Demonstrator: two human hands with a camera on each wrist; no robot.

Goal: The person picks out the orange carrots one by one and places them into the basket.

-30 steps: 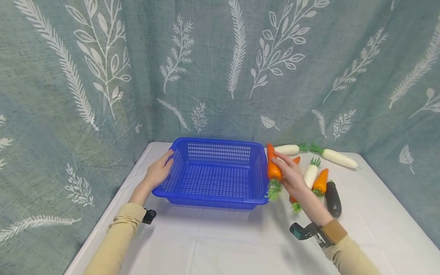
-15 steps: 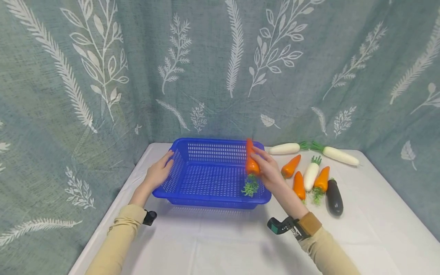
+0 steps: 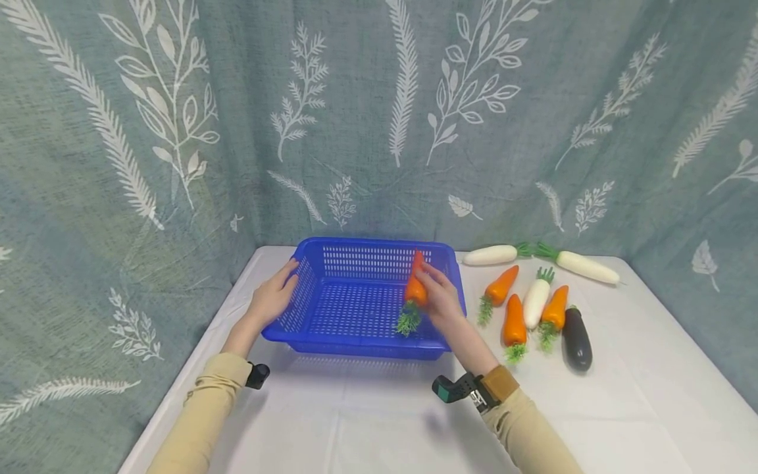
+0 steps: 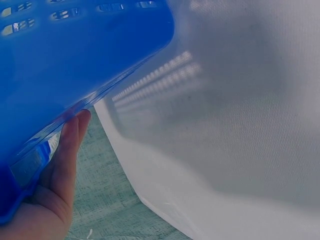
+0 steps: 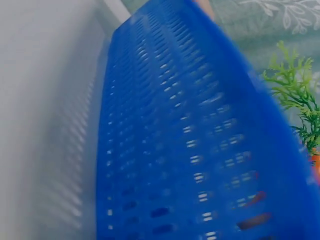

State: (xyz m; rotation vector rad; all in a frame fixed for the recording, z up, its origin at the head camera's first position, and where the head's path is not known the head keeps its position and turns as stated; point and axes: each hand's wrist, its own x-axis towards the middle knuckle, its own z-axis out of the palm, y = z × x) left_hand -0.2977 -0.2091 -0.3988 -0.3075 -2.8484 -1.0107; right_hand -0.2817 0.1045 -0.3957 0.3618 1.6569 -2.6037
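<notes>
Carrot (image 3: 416, 291), 1 pc., glossy orange, frilly green top, tip pointing away fr. me: pinched betw. thumb & fingers of my R hand (image 3: 441, 297), over R part of rectang. blue plastic basket (image 3: 355, 343) w/ slotted walls. Can't tell if it touches basket floor; R wrist view shows greens + bit of orange past the rim.

L hand (image 3: 274, 296), 1: fingers straight, against basket's L rim, not curled round anything.

Tbl., 1, w/ white cloth (image 3: 355, 421), basket on it. Also on cloth, R of basket:
- long white radish (image 3: 491, 255), green leaves, at back, nr. basket
- 2nd long white radish (image 3: 589, 268), farther R, leaves just beside the other's
- short white radish (image 3: 536, 303), green top, mid-group
- slim orange carrot (image 3: 503, 285), tilted, L of it
- upright-lying orange carrot (image 3: 514, 321), nearer me
- stout orange carrot (image 3: 556, 308), R of short radish
- dark glossy eggplant (image 3: 577, 339), far R of front row

My sleeves (image 3: 201, 408): beige, 2. Backdrop: grey-green curtain (image 3: 355, 131), white leaf prints.
</notes>
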